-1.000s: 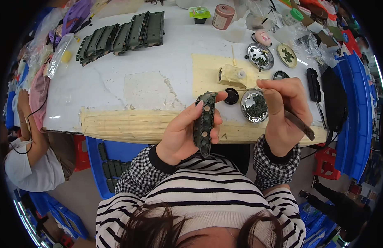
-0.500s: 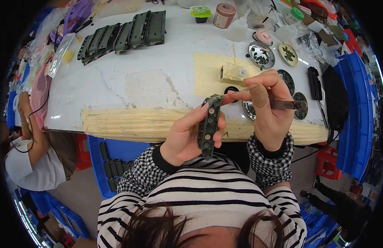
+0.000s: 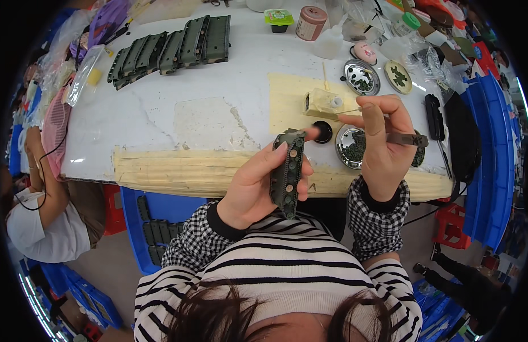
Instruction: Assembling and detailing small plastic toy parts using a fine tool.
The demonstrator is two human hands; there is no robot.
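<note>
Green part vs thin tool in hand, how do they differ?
The part is chunky, the tool slim. The part is green with wheel-like discs; the tool's exposed end is brownish-grey. The part runs mostly up-down in view, the tool mostly sideways. Both are held: part in left hand, tool in right hand.

The head-worn fisheye view looks steeply down from above the striped top (image 3: 292,259) and forward across the table (image 3: 141,111). The left hand (image 3: 251,185) and right hand (image 3: 386,151) appear close by; edges bend toward the dark rim.
</note>
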